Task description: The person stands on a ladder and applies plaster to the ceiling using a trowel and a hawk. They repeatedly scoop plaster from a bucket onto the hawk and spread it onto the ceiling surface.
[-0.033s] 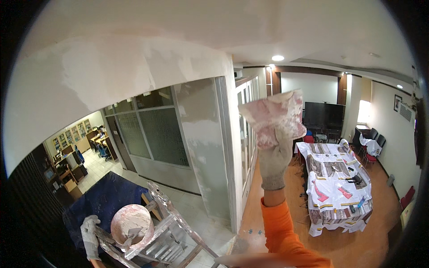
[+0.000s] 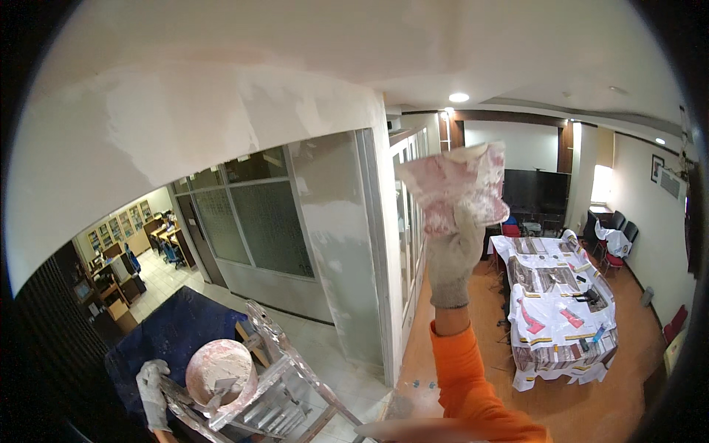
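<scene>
The person's right hand, in a beige knit glove, is holding up a flat spreader in front of the view, its fingers closed around the narrower lower part. The spreader is flaring toward a wide top edge and is standing clear of the patchy, cream-smeared wall on the left. It is probably light and thin, with some give, and its wet-looking pink and off-white smears are likely making it slippery; the narrow end is offering the surest hold, leaving the broad edge free.

At lower left, the left hand, in a pale, stained glove, is resting on a rail of a paint-crusted ladder; how tightly it is gripping, I cannot tell. Just beside it, a round, pink-stained bucket is holding thick, creamy paste, with a small putty knife leaning in it. A smooth orange sleeve is covering the right forearm. Farther right, a creased, patterned cloth is draping a long bench.
</scene>
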### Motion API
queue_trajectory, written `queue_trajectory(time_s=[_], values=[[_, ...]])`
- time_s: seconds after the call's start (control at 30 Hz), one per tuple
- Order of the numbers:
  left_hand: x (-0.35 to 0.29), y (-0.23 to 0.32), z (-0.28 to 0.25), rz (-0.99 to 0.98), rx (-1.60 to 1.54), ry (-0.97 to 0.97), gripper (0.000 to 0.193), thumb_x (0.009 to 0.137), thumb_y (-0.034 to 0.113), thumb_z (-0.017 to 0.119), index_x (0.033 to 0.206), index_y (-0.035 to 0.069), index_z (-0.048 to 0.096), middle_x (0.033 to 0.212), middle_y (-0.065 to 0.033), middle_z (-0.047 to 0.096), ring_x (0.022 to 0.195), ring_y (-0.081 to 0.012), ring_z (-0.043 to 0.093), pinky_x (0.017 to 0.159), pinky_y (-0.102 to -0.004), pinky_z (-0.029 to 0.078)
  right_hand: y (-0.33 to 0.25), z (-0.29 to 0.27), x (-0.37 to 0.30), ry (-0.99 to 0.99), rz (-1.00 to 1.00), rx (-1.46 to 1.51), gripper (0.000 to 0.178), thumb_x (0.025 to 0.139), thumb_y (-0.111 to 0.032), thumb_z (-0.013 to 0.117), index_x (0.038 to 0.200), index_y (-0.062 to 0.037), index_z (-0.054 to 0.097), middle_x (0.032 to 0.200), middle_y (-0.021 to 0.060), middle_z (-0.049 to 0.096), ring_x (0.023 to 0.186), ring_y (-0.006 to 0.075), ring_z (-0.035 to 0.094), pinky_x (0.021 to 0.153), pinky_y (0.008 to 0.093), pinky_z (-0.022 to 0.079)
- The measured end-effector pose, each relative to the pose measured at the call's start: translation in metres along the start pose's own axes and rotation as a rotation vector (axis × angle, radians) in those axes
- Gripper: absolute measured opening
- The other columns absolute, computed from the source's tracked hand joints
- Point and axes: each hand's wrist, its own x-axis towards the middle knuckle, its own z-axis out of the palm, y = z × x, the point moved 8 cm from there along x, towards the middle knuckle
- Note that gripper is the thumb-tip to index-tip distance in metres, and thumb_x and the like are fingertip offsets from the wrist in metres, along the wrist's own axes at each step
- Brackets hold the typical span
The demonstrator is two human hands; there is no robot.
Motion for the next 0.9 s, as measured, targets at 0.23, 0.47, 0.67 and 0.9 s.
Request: queue_trajectory(time_s=[0.23,0.47,0.67,0.9], values=[[0.002,-0.027,-0.007,0.04,-0.13,0.046,0.029,0.092,0.02,0.06,0.069,0.003,0.06,0.07,-0.0033,0.057,0.063,-0.0113,0.05,0.061,-0.0285,0.039,0.011,0.081,0.062,0.206,-0.221,-0.479,0.037,0.102,-0.013,0.057,0.138,-0.0047,0.053,0.134,0.0124,0.059,0.113,0.0228,0.064,0.085,0.0373,0.058],[-0.001,-0.022,-0.004,0.097,-0.2,0.063,0.035,0.097,0.018,0.051,0.065,0.004,0.053,0.069,-0.0024,0.051,0.063,-0.0113,0.046,0.059,-0.0293,0.035,0.038,0.186,0.174,-0.16,-0.84,0.394,0.054,0.105,-0.021,0.056,0.153,-0.0099,0.035,0.147,0.0129,0.05,0.118,0.0197,0.065,0.085,0.0328,0.064],[0.006,-0.034,-0.002,0.124,-0.2,0.067,0.03,0.093,0.017,0.056,0.066,0.005,0.049,0.066,-0.0029,0.048,0.059,-0.012,0.046,0.055,-0.0293,0.035,0.006,0.272,0.209,0.018,-0.698,0.222,0.057,0.103,-0.018,0.058,0.154,-0.009,0.034,0.148,0.0139,0.048,0.118,0.0251,0.061,0.086,0.0363,0.059],[0.007,-0.028,0.006,0.137,-0.257,0.071,0.03,0.091,0.018,0.055,0.065,0.004,0.051,0.066,-0.0037,0.049,0.059,-0.0119,0.045,0.056,-0.0293,0.034,0.055,0.34,0.155,0.285,-0.866,-0.434,0.06,0.102,-0.018,0.058,0.155,-0.0067,0.033,0.146,0.0159,0.047,0.124,0.0321,0.054,0.096,0.0429,0.053]])
